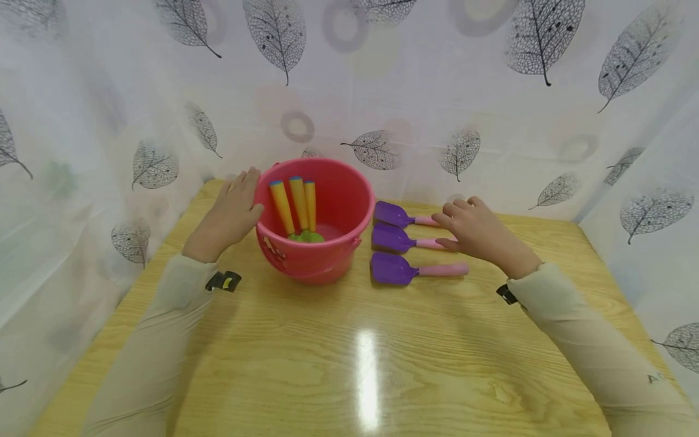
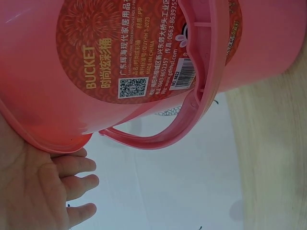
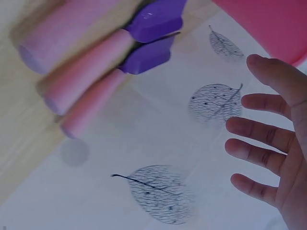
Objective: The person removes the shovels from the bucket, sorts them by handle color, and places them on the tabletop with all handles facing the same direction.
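A pink bucket (image 1: pixel 314 261) stands upright on the wooden table, its printed label (image 2: pixel 134 52) and hanging handle (image 2: pixel 163 136) large in the left wrist view. My left hand (image 1: pixel 232 209) rests against the bucket's left rim, fingers extended. Inside lean three tools with yellow handles (image 1: pixel 281 206) and green lower ends (image 1: pixel 308 237). Right of the bucket, three purple shovels with pink handles lie in a row: a back one (image 1: pixel 392 213), a middle one (image 1: pixel 392 238) and a front one (image 1: pixel 392 269). Above the back two handles hovers my right hand (image 1: pixel 472 227), fingers spread and holding nothing.
A pale curtain (image 1: pixel 415 91) with a leaf print hangs behind and on both sides of the table (image 1: pixel 306 364). The table's back edge runs close behind the bucket and shovels. A bright reflection lies on the tabletop in front.
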{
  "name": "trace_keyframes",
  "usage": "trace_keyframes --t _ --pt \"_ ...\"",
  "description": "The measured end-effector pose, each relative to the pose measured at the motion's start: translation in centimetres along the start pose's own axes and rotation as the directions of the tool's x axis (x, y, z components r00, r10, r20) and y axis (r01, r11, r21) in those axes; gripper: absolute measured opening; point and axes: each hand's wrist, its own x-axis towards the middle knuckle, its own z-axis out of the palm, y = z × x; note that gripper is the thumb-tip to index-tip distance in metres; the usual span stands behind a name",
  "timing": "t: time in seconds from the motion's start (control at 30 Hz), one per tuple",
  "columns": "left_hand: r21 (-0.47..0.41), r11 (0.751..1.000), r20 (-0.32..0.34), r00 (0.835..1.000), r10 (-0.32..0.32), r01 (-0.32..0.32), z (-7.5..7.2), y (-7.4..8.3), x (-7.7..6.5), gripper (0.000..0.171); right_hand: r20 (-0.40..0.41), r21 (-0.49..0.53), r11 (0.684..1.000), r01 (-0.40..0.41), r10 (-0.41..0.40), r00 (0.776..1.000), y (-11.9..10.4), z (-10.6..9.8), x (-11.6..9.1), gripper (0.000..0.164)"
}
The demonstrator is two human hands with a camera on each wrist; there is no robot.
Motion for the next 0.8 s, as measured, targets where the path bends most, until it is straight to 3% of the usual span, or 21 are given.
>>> trace_keyframes --t 0.3,0.47,0.8 --pt "-0.004 1.0 -0.003 1.0 0.007 -0.007 0.0 -0.1 -0.2 0.065 -0.067 -0.051 0.995 0.084 -0.087 0.994 0.1 -2.4 3.6 0.032" --pt "-0.007 1.0 0.001 1.0 0.005 -0.005 -0.1 -0.1 -0.2 0.065 -0.061 -0.073 0.99 0.124 -0.128 0.99 -0.3 -3.4 5.7 0.033" --pt "-0.007 1.0 0.011 1.0 -0.008 0.008 -0.2 0.2 -0.3 0.065 -0.066 -0.092 0.974 0.207 -0.214 0.975 -2.1 -5.3 10.6 0.02"
